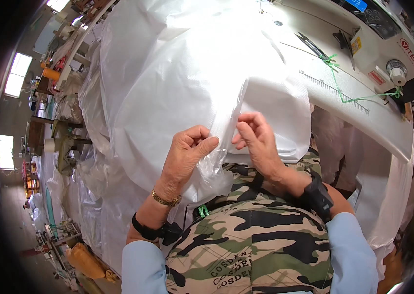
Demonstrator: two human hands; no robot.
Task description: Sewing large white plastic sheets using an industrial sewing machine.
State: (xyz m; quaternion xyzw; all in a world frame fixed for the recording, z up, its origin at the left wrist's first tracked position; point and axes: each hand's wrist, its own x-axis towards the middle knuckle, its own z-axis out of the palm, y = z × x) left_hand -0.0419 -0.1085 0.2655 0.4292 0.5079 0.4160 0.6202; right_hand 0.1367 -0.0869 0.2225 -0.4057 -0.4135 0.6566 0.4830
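Observation:
A large white woven plastic sheet spreads over the table and hangs down onto my lap. Along its near part runs a folded edge with a strip of clear plastic film bunched below it. My left hand pinches this edge between thumb and forefinger. Just across the fold, my right hand has loosely curled fingers, thumb and fingertips apart, with nothing visible between them. It is close to the folded edge; whether a fingertip touches the sheet I cannot tell.
At the upper right stands a white sewing machine with a knob and lit panel. Green thread trails over the table edge, which bears a printed scale. Dark snips lie behind. More translucent plastic hangs at left.

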